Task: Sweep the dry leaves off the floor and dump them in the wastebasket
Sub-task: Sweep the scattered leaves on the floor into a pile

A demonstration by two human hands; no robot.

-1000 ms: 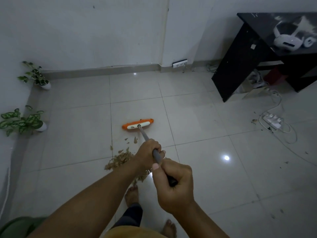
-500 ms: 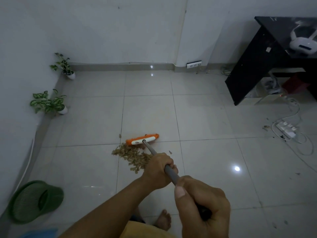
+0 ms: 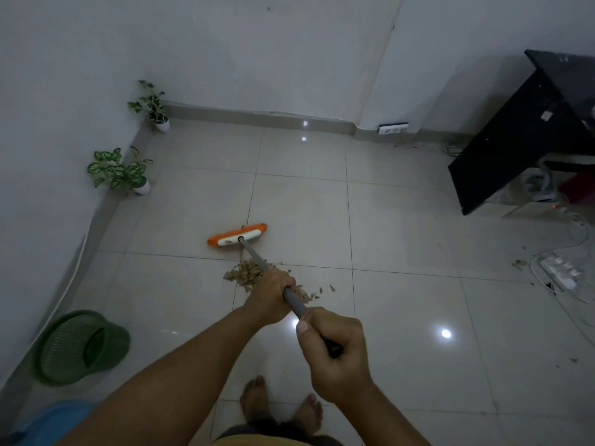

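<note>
- The right hand [image 3: 338,349] is closed in a fist near the top end of the broom handle [image 3: 291,299]; the left hand [image 3: 273,296] is wrapped around the grey shaft lower down, so both are clamped on it.
- The handle looks stiff and light; this spread two-handed hold suits steering it.
- The orange broom head [image 3: 237,235] sits on the tiled floor [image 3: 402,239], just beyond the dry leaves [image 3: 246,273].
- The leaves lie in a loose pile between the head and the left hand, with a few strays to the right; they look light and brittle, likely to scatter under fast strokes.
- The green mesh wastebasket [image 3: 80,347] lies tipped on its side by the left wall, well apart from the pile.
- A few more leaf scraps [image 3: 518,263] lie near the power strip [image 3: 558,272].
</note>
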